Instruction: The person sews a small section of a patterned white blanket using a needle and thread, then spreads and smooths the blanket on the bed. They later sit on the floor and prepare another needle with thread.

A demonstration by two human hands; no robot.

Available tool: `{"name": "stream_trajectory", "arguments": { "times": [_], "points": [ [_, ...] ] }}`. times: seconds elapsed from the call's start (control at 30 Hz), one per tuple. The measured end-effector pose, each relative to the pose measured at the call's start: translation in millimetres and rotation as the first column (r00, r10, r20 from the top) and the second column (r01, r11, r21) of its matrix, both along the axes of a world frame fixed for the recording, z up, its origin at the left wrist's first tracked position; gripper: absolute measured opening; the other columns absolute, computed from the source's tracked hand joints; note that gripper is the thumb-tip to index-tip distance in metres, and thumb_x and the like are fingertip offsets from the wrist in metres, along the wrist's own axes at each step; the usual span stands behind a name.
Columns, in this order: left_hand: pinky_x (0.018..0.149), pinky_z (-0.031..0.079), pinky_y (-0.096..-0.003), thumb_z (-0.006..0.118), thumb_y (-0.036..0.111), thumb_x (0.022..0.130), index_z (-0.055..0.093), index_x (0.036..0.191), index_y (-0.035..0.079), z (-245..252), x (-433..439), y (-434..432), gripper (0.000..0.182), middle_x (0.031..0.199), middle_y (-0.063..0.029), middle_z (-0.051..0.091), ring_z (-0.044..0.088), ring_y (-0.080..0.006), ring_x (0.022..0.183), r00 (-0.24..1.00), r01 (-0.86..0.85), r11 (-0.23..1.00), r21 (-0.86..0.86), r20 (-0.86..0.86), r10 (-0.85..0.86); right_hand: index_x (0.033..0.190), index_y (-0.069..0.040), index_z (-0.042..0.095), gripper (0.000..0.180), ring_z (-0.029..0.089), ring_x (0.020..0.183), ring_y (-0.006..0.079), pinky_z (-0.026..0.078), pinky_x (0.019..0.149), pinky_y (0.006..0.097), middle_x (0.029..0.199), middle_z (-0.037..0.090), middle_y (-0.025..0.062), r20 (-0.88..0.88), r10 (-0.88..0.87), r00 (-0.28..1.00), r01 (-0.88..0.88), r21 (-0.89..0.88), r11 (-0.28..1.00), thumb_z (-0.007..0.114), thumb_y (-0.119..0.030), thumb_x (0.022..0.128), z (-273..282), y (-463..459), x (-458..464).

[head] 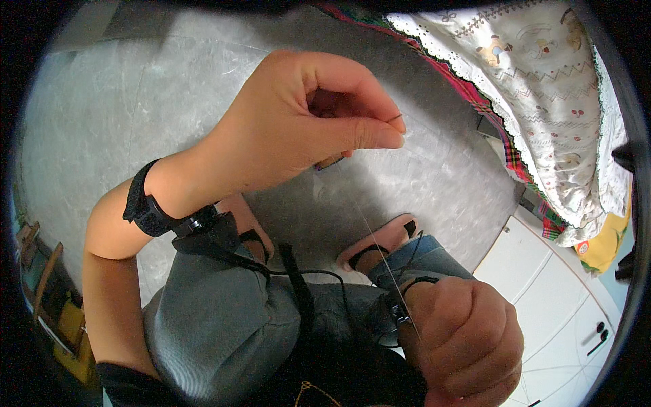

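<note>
My left hand (300,112) is raised above the floor, thumb and index finger pinched together. A thin dark needle-like piece (394,118) pokes out between those fingertips. Under the palm shows the edge of a small brown item with a purple rim (329,163), mostly hidden by the hand. A fine pale thread (376,239) runs straight from below my left hand down to my right hand (465,341). That right hand is closed in a fist at the lower right, the thread meeting it near the wrist side; its fingertips are hidden.
A bed with a patterned white cover (539,102) and plaid trim stands at upper right. Below it is a white cabinet-like surface (549,290). Black straps and a cable (315,272) lie over my jeans. Grey floor (178,102) spreads ahead; wooden furniture (48,280) is at left.
</note>
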State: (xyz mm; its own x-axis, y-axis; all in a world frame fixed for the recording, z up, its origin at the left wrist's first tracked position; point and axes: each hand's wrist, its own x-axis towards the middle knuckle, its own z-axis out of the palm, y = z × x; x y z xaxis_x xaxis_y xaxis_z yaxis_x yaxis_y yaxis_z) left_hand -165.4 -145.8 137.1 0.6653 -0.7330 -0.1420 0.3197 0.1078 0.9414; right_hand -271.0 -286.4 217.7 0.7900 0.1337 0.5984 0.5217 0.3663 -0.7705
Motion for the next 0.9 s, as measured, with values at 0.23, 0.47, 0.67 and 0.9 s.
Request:
{"name": "stream_trajectory", "arguments": {
  "times": [0.23,0.47,0.67,0.9],
  "points": [
    [0.052,0.045,-0.0183,0.068,0.006,0.077,0.066,0.085,0.001,2,0,-5,0.010,0.076,-0.0043,0.061,0.055,-0.0072,0.060,0.999,-0.032,0.998,-0.049,-0.028,0.031,0.067,-0.007,0.052,0.012,0.043,0.053,0.0074,0.030,0.046,0.0232,0.061,0.045,-0.0026,0.041,-0.499,0.866,0.491,-0.265,0.830,0.059,-0.005,0.076,-21,1,4],
    [0.051,0.045,-0.0197,0.066,0.011,0.078,0.065,0.083,0.000,-3,-3,-8,0.012,0.070,-0.0041,0.063,0.056,-0.0078,0.055,0.990,0.023,0.999,-0.036,-0.137,-0.027,0.079,-0.001,0.063,0.009,0.032,0.050,0.0045,0.023,0.046,0.0187,0.057,0.040,-0.0032,0.067,-0.814,0.577,0.652,-0.638,0.410,0.067,0.004,0.073,-66,-8,25],
    [0.051,0.046,-0.0203,0.064,0.011,0.079,0.064,0.083,-0.001,-9,-7,-14,0.012,0.069,-0.0052,0.062,0.057,-0.0090,0.055,0.983,0.005,0.995,-0.097,-0.184,-0.023,0.080,-0.002,0.065,0.008,0.031,0.049,0.0029,0.021,0.044,0.0183,0.056,0.040,-0.0039,0.022,-0.867,0.498,0.650,-0.671,0.356,0.068,0.002,0.073,-77,-6,21],
    [0.052,0.046,-0.0206,0.064,0.010,0.079,0.064,0.081,-0.003,-11,-9,-15,0.013,0.068,-0.0066,0.063,0.059,-0.0095,0.057,0.983,-0.028,0.993,-0.115,-0.184,0.007,0.078,-0.003,0.064,0.007,0.030,0.047,0.0032,0.019,0.044,0.0189,0.054,0.040,-0.0038,0.054,-0.881,0.470,0.656,-0.689,0.308,0.069,-0.001,0.073,-78,-5,21]
  ]
}}
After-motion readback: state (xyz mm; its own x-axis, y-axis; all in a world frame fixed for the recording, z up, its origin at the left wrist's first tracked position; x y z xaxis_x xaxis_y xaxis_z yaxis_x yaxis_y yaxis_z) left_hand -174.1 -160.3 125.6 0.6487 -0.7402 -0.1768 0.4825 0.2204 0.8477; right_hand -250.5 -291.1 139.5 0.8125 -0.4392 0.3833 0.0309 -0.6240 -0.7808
